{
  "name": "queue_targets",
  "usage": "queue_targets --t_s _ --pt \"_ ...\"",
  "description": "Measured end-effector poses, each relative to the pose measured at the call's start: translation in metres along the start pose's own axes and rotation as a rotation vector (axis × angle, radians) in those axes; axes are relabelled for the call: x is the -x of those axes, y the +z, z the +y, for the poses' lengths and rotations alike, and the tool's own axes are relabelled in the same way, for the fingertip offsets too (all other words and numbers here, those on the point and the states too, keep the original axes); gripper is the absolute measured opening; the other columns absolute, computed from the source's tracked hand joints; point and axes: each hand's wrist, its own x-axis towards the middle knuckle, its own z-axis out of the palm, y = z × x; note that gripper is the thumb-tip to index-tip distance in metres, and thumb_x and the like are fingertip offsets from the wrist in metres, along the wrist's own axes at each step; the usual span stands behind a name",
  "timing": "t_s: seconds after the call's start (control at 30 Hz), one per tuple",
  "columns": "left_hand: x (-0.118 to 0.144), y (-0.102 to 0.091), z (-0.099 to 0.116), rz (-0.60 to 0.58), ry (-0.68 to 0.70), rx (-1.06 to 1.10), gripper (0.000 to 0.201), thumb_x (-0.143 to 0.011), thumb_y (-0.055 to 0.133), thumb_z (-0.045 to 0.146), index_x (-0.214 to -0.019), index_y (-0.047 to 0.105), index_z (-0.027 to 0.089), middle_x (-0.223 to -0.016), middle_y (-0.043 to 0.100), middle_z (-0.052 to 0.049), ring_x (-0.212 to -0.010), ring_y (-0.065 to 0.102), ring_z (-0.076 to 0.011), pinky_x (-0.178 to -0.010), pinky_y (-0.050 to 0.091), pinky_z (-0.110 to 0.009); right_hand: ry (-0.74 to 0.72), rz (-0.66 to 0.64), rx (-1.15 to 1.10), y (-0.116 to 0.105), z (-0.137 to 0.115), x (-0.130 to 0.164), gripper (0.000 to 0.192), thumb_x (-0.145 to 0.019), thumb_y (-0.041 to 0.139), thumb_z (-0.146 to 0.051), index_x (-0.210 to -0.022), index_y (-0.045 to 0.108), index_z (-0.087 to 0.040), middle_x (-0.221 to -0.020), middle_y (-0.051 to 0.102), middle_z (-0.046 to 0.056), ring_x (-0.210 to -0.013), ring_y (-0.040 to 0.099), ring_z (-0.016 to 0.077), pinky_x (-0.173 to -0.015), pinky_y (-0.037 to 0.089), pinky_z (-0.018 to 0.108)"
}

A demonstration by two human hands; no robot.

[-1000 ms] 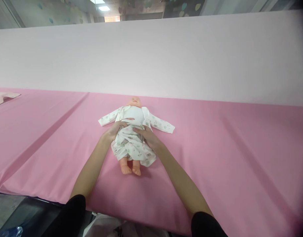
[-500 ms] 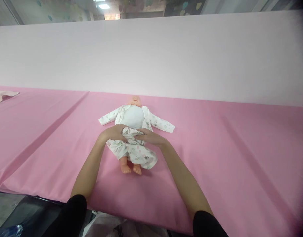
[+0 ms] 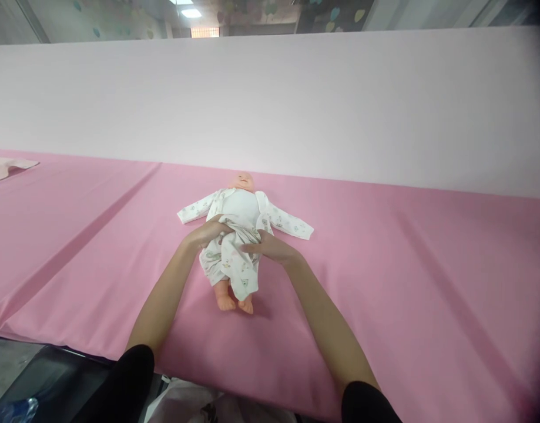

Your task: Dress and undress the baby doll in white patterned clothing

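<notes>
A baby doll (image 3: pixel 240 203) lies on its back, head toward the wall and bare feet toward me. Its arms are inside the spread sleeves of a white printed jacket (image 3: pixel 291 222). White printed baby trousers (image 3: pixel 240 267) are bunched around its waist and legs, with loose cloth hanging over one leg. At the waist's left side my left hand (image 3: pixel 207 231) grips the trousers, its fingertips partly under the fabric. My right hand (image 3: pixel 272 245) pinches the waist cloth from the right, thumb across the front.
Pink sheeting (image 3: pixel 406 305) with raised folds covers the table. A white wall panel (image 3: pixel 270 106) rises along the back edge. Pale cloth (image 3: pixel 7 168) lies at far left. Below the front edge are a black seat (image 3: pixel 62 382) and a clear plastic item (image 3: pixel 16 410).
The trousers have been pulled up and bunched inward; the loose leg cloth at right has swung toward the middle. My left hand has shifted slightly up.
</notes>
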Motion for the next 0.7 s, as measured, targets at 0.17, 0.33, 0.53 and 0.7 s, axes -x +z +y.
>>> queue_targets --t_s 0.17,0.33,0.53,0.7 --pt "0.001 -0.003 -0.005 -0.121 -0.197 0.15 0.027 -0.067 0.065 0.021 -0.092 0.067 0.012 -0.072 0.067 -0.005 -0.07 0.063 -0.02 -0.071 0.05 -0.033 0.009 0.131 -0.306 0.0 0.005 -0.007 0.033 -0.066 0.077 -0.028 -0.095 0.067 -0.017 -0.094 0.07 0.006 -0.088 0.065 0.019 -0.081 0.053 0.028" --pt "0.008 -0.004 0.006 -0.157 -0.056 -0.027 0.041 -0.064 0.074 0.022 -0.103 0.064 0.017 -0.092 0.068 -0.007 -0.092 0.063 -0.0228 -0.084 0.049 -0.035 -0.075 0.106 -0.489 -0.001 0.011 -0.016 0.031 -0.067 0.071 -0.029 -0.096 0.068 -0.015 -0.093 0.07 0.008 -0.096 0.064 0.0248 -0.081 0.053 0.031" --pt "0.01 -0.008 0.009 -0.083 0.128 -0.015 0.042 -0.064 0.075 0.022 -0.103 0.06 0.018 -0.088 0.063 -0.002 -0.084 0.061 -0.0165 -0.075 0.048 -0.027 -0.048 0.045 -0.339 0.016 -0.004 -0.001 0.044 -0.063 0.077 -0.029 -0.104 0.066 -0.016 -0.098 0.069 0.007 -0.098 0.064 0.0245 -0.083 0.052 0.032" --pt "0.004 -0.007 -0.003 -0.002 0.145 0.045 0.04 -0.068 0.072 0.028 -0.103 0.056 0.019 -0.089 0.061 0.0 -0.081 0.059 -0.0139 -0.071 0.047 -0.024 -0.019 -0.017 -0.097 0.029 -0.014 0.011 0.061 -0.061 0.082 -0.026 -0.117 0.059 -0.021 -0.112 0.064 0.005 -0.108 0.058 0.0213 -0.093 0.049 0.033"
